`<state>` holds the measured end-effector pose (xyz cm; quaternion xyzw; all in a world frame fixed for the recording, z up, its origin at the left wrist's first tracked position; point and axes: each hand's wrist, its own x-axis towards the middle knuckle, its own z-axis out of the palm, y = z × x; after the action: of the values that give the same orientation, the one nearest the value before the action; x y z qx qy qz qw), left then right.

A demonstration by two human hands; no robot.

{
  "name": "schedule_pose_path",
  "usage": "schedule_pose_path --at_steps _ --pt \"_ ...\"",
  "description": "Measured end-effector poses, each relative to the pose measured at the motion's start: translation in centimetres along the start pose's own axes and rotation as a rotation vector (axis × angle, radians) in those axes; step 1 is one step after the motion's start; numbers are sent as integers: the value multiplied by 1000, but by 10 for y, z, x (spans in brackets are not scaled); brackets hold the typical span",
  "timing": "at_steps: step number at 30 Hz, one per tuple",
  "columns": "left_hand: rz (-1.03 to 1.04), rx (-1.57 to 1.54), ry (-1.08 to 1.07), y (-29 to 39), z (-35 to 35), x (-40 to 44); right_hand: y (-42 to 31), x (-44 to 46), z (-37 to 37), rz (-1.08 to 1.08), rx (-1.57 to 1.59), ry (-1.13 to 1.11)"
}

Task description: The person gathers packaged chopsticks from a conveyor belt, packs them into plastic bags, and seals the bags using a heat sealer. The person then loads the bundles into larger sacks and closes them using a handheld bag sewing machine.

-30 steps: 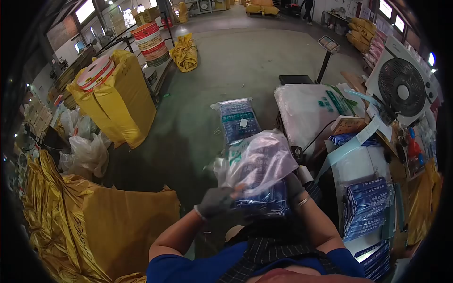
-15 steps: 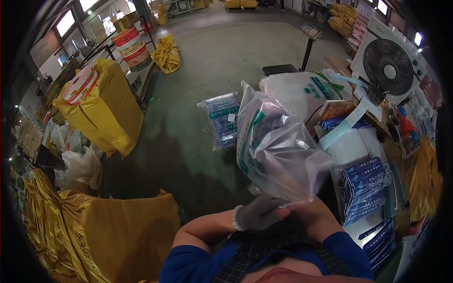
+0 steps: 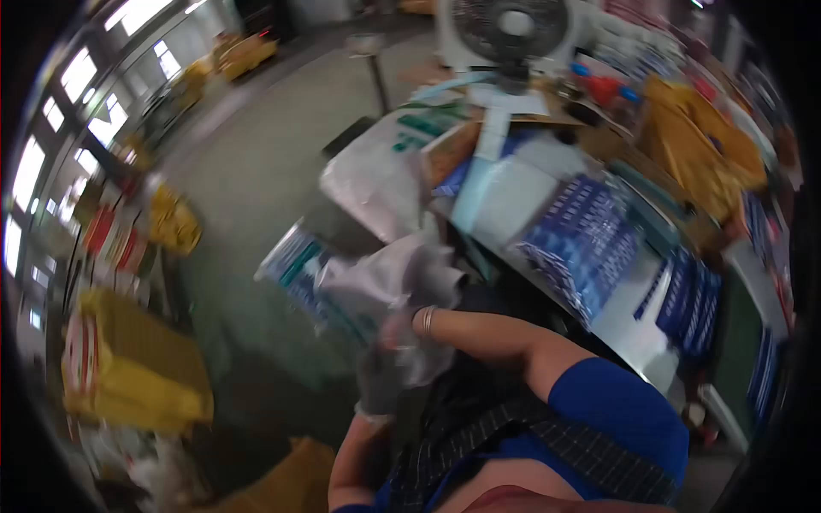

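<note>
Gripping the bunched near side of a clear plastic bag: left hand, in a grey glove, fingers closed on the film, some blur. Right hand up against the same bag, mostly hidden by folds; can't tell whether its fingers are clamped or apart. Bag sits in front of the person, left of the counter. Wrapped bundle, blue with green print, just beyond the bag, partly covered by it. Stack of printed clear bags farther out, near the fan. Blue packets piled on the counter. Yellow sack at far left, well apart from both hands.
</note>
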<state>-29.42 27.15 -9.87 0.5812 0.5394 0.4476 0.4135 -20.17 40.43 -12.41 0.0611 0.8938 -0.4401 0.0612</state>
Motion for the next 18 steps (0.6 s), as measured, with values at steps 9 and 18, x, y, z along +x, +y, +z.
schedule_pose_path --at_steps 9,18 --pt "320 96 -40 45 90 77 -163 -271 -123 -304 -194 1589" --pt "1082 385 -1527 148 320 12 -301 -461 -65 -352 -865 1733"
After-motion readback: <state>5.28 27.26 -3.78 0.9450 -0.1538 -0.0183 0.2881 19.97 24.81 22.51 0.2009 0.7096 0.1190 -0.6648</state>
